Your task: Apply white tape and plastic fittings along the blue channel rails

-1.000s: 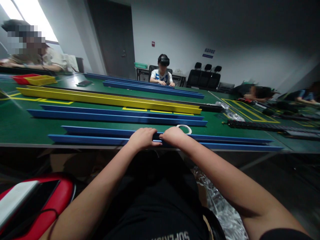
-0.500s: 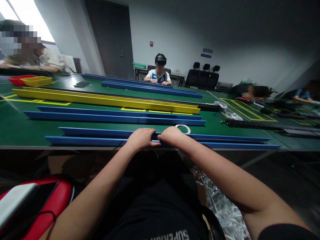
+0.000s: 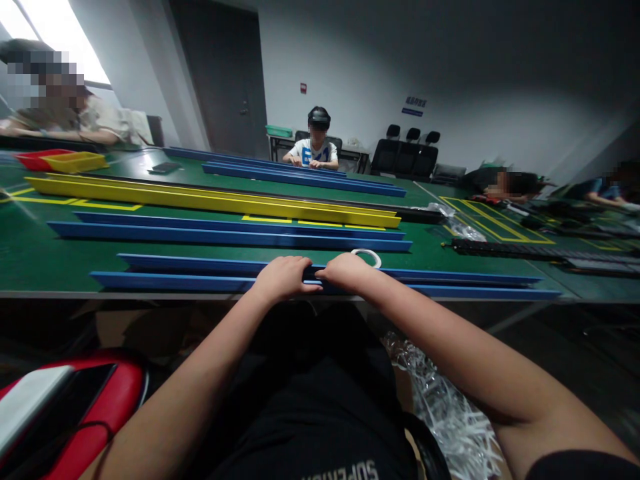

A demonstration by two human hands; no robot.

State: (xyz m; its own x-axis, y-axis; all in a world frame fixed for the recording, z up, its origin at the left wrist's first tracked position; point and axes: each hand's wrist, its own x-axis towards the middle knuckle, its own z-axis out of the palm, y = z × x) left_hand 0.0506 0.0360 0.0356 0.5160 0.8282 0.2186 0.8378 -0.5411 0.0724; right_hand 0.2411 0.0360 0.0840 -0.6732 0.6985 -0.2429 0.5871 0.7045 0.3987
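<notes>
At lower centre, left hand (image 3: pixel 285 278) and right hand (image 3: pixel 347 272) grip the nearest blue rail (image 3: pixel 175 281) side by side, steadying it on the green counter (image 3: pixel 30 250).

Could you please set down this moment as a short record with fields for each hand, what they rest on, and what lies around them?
left hand: left hand, fingers curled over the nearest blue rail
right hand: right hand, on the same rail, beside the left
grip: cannot tell whether either hand clamps or only rests
nearby: white tape ring just beyond the right hand
table: green table with a second blue rail pair and a yellow rail
others: a seated person across the table
</notes>
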